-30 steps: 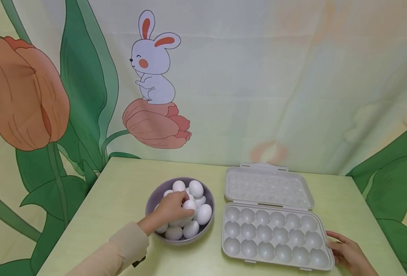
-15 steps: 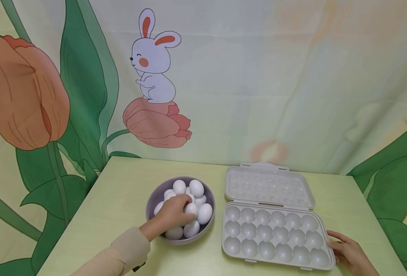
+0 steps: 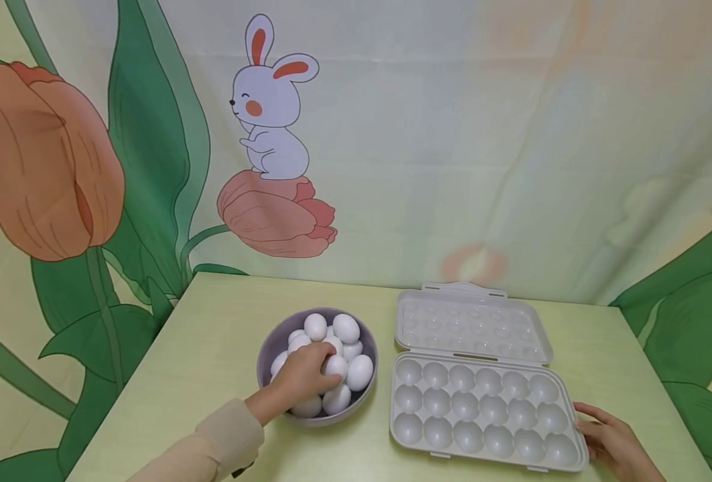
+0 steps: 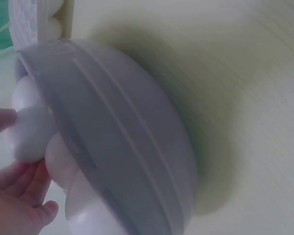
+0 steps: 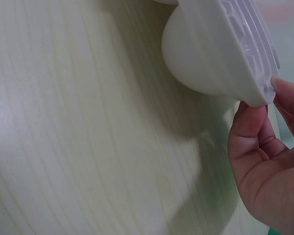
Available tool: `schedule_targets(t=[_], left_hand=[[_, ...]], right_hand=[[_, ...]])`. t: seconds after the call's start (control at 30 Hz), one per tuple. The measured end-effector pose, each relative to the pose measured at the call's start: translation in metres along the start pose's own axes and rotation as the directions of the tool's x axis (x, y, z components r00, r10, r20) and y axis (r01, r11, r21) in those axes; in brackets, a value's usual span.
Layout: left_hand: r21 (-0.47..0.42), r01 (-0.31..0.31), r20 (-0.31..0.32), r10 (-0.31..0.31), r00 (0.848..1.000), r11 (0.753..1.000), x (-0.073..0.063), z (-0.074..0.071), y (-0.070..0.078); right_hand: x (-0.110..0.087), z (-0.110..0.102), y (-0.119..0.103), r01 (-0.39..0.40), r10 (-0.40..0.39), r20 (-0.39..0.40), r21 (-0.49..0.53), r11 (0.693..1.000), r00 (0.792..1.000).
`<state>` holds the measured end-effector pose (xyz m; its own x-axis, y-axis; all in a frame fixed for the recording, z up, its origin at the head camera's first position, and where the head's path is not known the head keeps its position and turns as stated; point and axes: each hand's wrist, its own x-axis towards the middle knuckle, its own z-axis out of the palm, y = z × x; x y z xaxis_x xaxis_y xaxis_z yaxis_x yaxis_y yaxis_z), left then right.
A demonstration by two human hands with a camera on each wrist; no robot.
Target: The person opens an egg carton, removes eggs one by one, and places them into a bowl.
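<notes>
A grey-purple bowl (image 3: 266, 348) heaped with white eggs stands left of centre on the table. My left hand (image 3: 298, 376) reaches over its near left side and holds one egg (image 3: 336, 368) between thumb and fingers, still among the others. In the left wrist view this held egg (image 4: 29, 127) sits just inside the bowl's rim, near other eggs. To the right lies a grey plastic egg tray (image 3: 482, 456) with rows of vacant cups, its lid (image 3: 473, 325) hinged back. My right hand (image 3: 616, 442) pinches the tray's right edge; the right wrist view shows its thumb and fingers on the rim.
The light yellow-green wood-grain table (image 3: 211, 321) extends around both containers. Behind it hangs a cloth backdrop (image 3: 404, 167) printed with tulips and a rabbit. A strip of table lies between bowl and tray.
My left fingers have settled slightly around the egg in the bowl. The right hand stays at the tray's edge. The whole head view shifts very slightly.
</notes>
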<state>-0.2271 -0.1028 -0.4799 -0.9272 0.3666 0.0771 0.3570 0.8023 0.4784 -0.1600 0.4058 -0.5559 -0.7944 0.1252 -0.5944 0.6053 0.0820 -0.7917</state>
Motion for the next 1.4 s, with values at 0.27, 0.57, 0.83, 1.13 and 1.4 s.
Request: schedule_targets(t=[0.27,0.57,0.83,1.13,1.4], left_hand=[[0.071,-0.005,-0.031,0.008,0.999,0.997,-0.003,0.003,0.000],[0.089,-0.003,-0.039,0.007,0.999,0.996,-0.003,0.006,-0.001],[0.116,-0.010,-0.030,0.014,0.999,0.993,-0.006,0.003,-0.002],[0.050,0.114,-0.065,-0.111,0.992,0.992,-0.003,-0.027,-0.007],[-0.005,0.117,-0.203,-0.116,0.972,0.993,-0.002,-0.063,-0.033]], right_hand=[[0.000,0.000,0.002,0.011,-0.011,0.011,0.006,1.000,1.000],[-0.001,0.001,0.000,-0.008,0.008,0.006,0.017,1.000,1.000],[0.002,0.004,0.000,-0.003,0.003,0.008,0.000,1.000,1.000],[0.005,0.001,-0.003,0.004,-0.003,0.016,-0.026,1.000,1.000],[0.003,-0.008,-0.019,-0.003,0.001,-0.009,-0.254,0.967,1.000]])
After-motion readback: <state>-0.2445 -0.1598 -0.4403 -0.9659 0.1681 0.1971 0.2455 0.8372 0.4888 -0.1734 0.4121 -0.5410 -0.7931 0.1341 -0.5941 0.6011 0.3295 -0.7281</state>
